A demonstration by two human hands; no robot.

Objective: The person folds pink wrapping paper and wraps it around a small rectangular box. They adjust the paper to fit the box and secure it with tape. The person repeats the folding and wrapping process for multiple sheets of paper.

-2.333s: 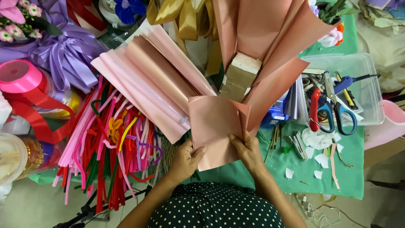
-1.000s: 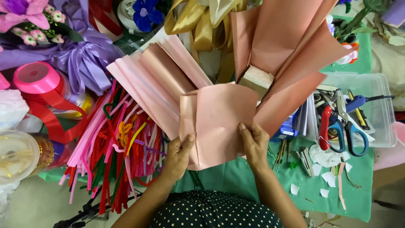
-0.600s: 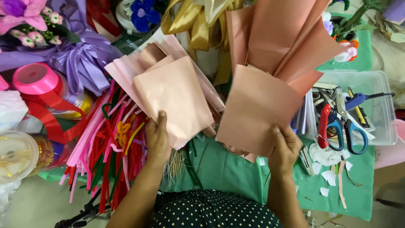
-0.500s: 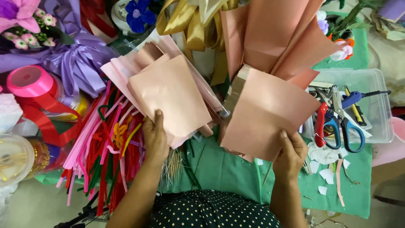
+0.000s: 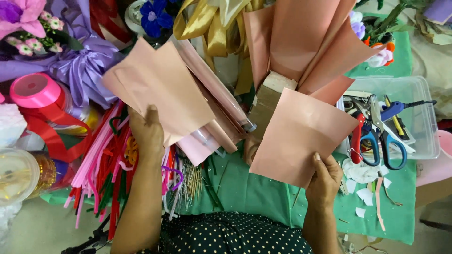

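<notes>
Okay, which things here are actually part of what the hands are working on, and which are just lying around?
In use:
left hand holding a pink paper sheet
right hand holding another pink sheet

Lying about:
scissors in the clear tub
pink ribbon spool
pile of pipe cleaners
gold bow

Two pink sheets, once one folded piece in both hands, now farther apart, left sheet [image 5: 157,89] higher.

Two hands show, the left hand [image 5: 147,134] and the right hand [image 5: 324,181], each holding one loose pink sheet [image 5: 157,89] [image 5: 301,136], two sheets in all. One clear plastic box [image 5: 419,117] holds two pairs of scissors (one red-handled [image 5: 356,141], one blue-handled [image 5: 383,143]). One pink ribbon spool [image 5: 35,89] and one blue fabric flower [image 5: 155,16] lie at the left.
</notes>
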